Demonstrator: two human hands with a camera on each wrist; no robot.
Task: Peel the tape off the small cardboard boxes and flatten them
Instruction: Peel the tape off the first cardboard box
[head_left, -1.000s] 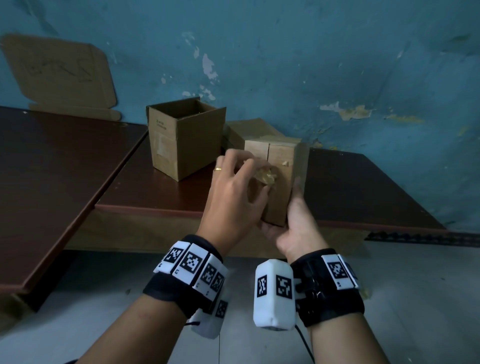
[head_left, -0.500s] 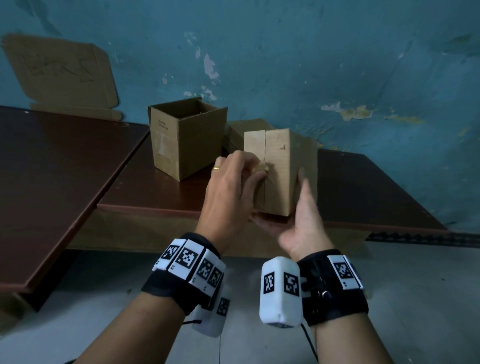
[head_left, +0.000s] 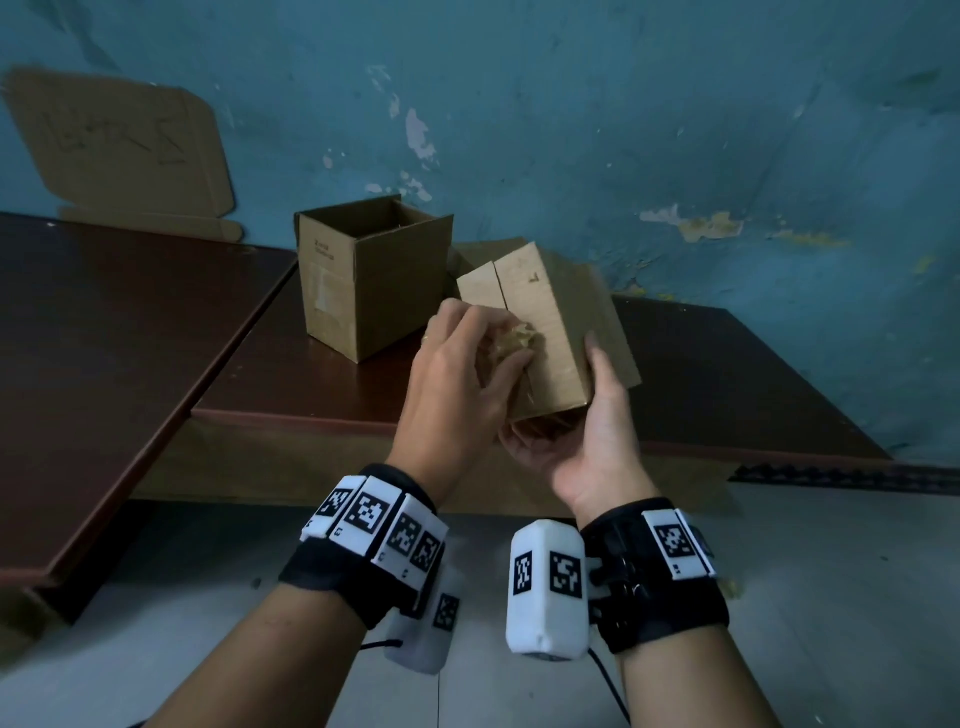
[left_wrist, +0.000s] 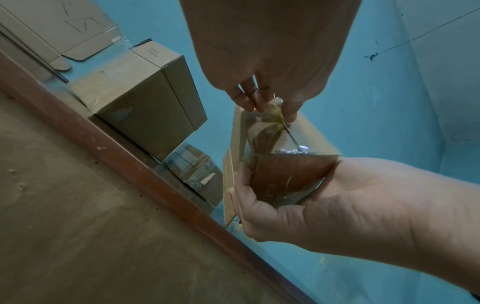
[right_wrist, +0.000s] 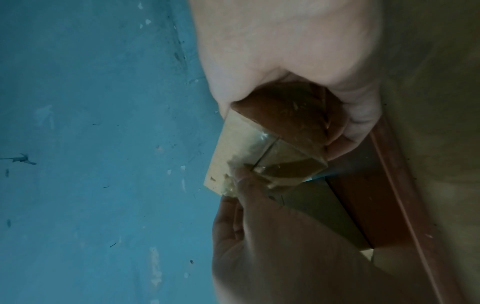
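Wrists: black bands (head_left: 358, 582) are worn, with black-and-white square markers.
Cameras: white housings (head_left: 545, 587), thin black cable.
Finger: gold ring (head_left: 426, 340).

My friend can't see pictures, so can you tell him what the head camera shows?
Two hands work on a small cardboard box held in the air: the right hand cups it from below while the left hand pinches a crumpled wad of peeled tape at its seam. Behind them an open box stands on a dark brown table by a blue wall.
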